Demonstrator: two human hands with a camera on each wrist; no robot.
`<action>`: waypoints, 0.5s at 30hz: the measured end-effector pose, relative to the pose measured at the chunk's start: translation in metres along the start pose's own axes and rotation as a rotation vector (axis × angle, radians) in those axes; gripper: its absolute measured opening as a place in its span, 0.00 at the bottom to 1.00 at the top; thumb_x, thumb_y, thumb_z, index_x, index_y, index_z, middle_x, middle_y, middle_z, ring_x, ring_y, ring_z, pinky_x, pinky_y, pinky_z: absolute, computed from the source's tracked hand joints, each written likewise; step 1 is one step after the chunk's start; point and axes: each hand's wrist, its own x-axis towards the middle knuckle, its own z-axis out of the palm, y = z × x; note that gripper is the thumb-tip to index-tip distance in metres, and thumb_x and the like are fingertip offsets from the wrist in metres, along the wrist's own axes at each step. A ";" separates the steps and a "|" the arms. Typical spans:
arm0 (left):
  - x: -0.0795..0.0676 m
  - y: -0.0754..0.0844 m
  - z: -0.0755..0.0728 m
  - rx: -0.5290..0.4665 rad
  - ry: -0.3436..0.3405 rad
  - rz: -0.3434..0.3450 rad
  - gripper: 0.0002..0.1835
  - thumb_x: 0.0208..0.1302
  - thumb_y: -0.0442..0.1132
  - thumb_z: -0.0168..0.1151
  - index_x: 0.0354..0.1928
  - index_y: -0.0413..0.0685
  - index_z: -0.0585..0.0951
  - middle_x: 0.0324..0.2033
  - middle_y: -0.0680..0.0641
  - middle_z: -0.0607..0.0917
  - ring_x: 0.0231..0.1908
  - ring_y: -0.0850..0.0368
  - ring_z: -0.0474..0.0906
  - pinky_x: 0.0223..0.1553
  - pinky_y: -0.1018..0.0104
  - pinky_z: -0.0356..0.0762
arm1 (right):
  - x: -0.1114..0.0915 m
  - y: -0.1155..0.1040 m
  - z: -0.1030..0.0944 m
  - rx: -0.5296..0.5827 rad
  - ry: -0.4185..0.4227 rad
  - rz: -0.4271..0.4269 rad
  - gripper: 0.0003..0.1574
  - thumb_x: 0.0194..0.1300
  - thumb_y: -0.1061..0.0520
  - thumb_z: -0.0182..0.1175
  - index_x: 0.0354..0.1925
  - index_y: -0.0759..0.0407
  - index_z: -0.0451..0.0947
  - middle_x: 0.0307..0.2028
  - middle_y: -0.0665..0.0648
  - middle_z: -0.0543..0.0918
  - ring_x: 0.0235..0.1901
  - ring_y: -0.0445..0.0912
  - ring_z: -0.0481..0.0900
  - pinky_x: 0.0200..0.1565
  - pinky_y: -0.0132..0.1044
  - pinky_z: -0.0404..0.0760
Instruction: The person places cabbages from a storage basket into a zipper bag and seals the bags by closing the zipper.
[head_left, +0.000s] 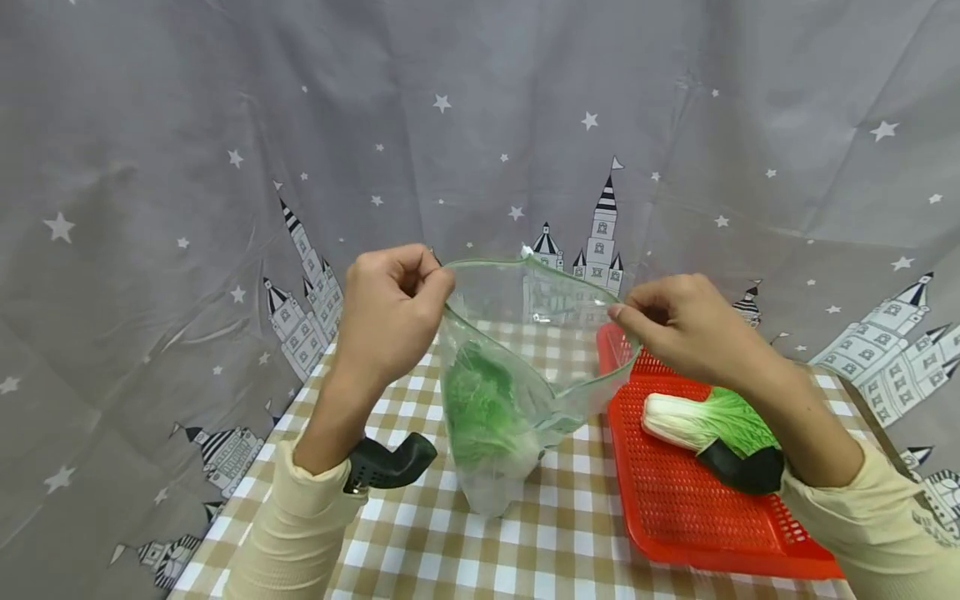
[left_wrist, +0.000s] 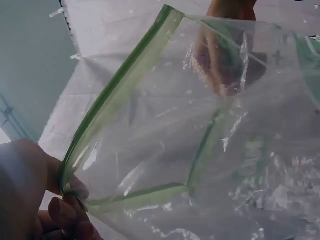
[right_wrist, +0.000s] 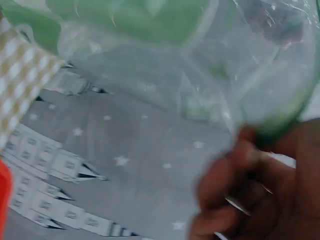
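Observation:
A clear zip bag (head_left: 551, 400) with a green seal strip hangs between both hands, its mouth spread wide. My left hand (head_left: 393, 312) pinches the left end of the rim between thumb and fingers. At the opposite end, my right hand (head_left: 693, 321) pinches the rim the same way. Inside the bag, low on its left side, lies a leafy green cabbage (head_left: 480, 408) with a white base. In the left wrist view the green seal (left_wrist: 117, 85) curves away from the pinching fingers (left_wrist: 62, 212). The right wrist view shows curled fingers (right_wrist: 225, 185) at the bag's edge.
On the right stands a red perforated plastic basket (head_left: 697, 508), partly behind the bag. A second cabbage (head_left: 682, 419) lies in it, under the right forearm. A brown-and-white checked cloth (head_left: 420, 533) covers the table. Behind hangs a grey curtain (head_left: 480, 108) with stars and castles.

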 end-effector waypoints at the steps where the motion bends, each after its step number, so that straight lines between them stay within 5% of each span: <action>1: 0.000 -0.002 0.001 0.001 0.003 0.000 0.15 0.55 0.29 0.57 0.13 0.47 0.70 0.07 0.50 0.65 0.10 0.55 0.60 0.16 0.65 0.58 | 0.000 0.004 0.001 0.008 -0.018 0.017 0.25 0.70 0.57 0.58 0.16 0.51 0.66 0.13 0.43 0.60 0.15 0.38 0.58 0.20 0.33 0.59; 7: 0.003 -0.004 0.012 0.015 0.015 0.039 0.15 0.52 0.29 0.56 0.12 0.48 0.69 0.06 0.52 0.64 0.10 0.60 0.59 0.17 0.65 0.57 | -0.016 0.040 0.009 0.105 -0.157 0.152 0.19 0.73 0.52 0.56 0.23 0.52 0.75 0.17 0.46 0.72 0.20 0.43 0.71 0.24 0.35 0.69; 11: 0.005 0.002 0.027 0.047 0.009 0.047 0.13 0.49 0.31 0.55 0.11 0.49 0.68 0.07 0.53 0.65 0.11 0.60 0.61 0.18 0.65 0.59 | -0.038 0.090 0.020 0.010 -0.182 0.212 0.15 0.70 0.47 0.60 0.35 0.57 0.82 0.30 0.51 0.83 0.34 0.50 0.81 0.36 0.43 0.78; 15: 0.003 0.002 0.052 0.121 -0.101 0.002 0.11 0.48 0.34 0.55 0.11 0.51 0.69 0.08 0.55 0.68 0.13 0.61 0.63 0.18 0.64 0.62 | -0.067 0.152 0.041 -0.178 -0.317 0.254 0.37 0.54 0.44 0.73 0.55 0.65 0.78 0.47 0.64 0.83 0.48 0.63 0.80 0.49 0.59 0.75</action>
